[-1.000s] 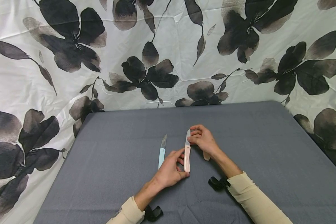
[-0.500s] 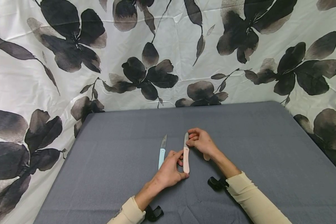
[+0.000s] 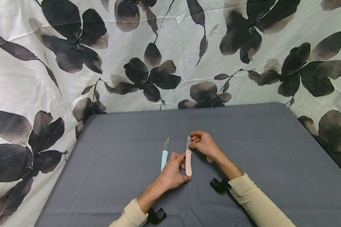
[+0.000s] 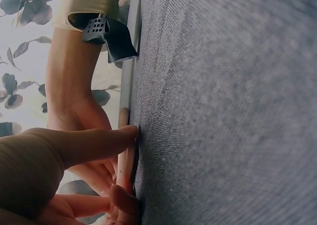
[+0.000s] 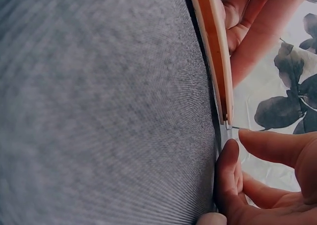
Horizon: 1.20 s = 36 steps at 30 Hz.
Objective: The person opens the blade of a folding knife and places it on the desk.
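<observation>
A pink-handled knife [image 3: 188, 164] points away from me, its blade towards the back of the table. My left hand [image 3: 171, 175] holds its handle, thumb at the butt end and index finger near the blade joint. My right hand [image 3: 205, 143] pinches the blade near the tip between thumb and fingers; in the right wrist view the right hand [image 5: 277, 170] has its fingertips right at a blade. Left of the pink knife lies a light-blue-handled knife [image 3: 164, 157], its butt hidden behind my left hand. A tan handle end [image 3: 209, 159] shows under my right wrist, the rest covered.
A grey cloth [image 3: 125, 132] covers the table, which ends at a floral white curtain [image 3: 182, 41]. Black camera mounts sit at the left wrist [image 3: 156, 216] and the right wrist [image 3: 220, 185], low over the cloth.
Both hands have brought the pink knife slightly left and nearer to me, and its blade no longer shines bright. The blue knife has stayed put.
</observation>
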Motion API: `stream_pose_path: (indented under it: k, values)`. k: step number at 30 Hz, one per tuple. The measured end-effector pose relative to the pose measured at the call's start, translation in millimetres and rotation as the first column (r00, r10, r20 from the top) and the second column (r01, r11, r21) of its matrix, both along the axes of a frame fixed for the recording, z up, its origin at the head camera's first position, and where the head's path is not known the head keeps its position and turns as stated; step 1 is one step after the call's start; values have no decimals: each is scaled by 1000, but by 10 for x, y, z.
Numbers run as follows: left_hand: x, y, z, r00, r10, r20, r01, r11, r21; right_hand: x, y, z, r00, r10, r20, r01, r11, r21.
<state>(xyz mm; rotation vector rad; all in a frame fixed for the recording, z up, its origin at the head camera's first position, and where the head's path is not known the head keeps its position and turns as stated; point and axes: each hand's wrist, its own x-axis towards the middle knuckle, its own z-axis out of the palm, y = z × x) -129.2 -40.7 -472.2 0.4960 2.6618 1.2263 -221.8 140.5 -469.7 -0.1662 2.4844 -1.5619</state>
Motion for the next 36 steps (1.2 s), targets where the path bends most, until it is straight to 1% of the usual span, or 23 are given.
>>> stream_pose_path:
  k: [8,15,22,25,29,32,36]
  values:
    - [-12,15,12,1000,-5,-23,5,1000,-14,-19,16,20,1000,4,8,-4,1000,27]
    - [-10,23,33,1000,-3,1,3,1000,-20,-38,28,29,1000,5,29,-6,999,41]
    - [-13,33,14,1000,-1,20,1,1000,-12,-11,67,54,997,25,69,-27,999,29]
    - [-8,35,11,999,3,41,-3,1000,-6,-3,101,63,997,35,64,-36,999,22]
    - [3,39,11,998,20,54,-21,1000,11,-14,146,107,999,35,24,-35,999,12]
    - [6,52,9,999,41,20,-41,999,26,-29,183,149,1000,24,-9,-24,1000,-14]
    - [9,95,12,995,73,-69,-68,995,67,-32,249,181,999,4,-44,-6,999,-44]
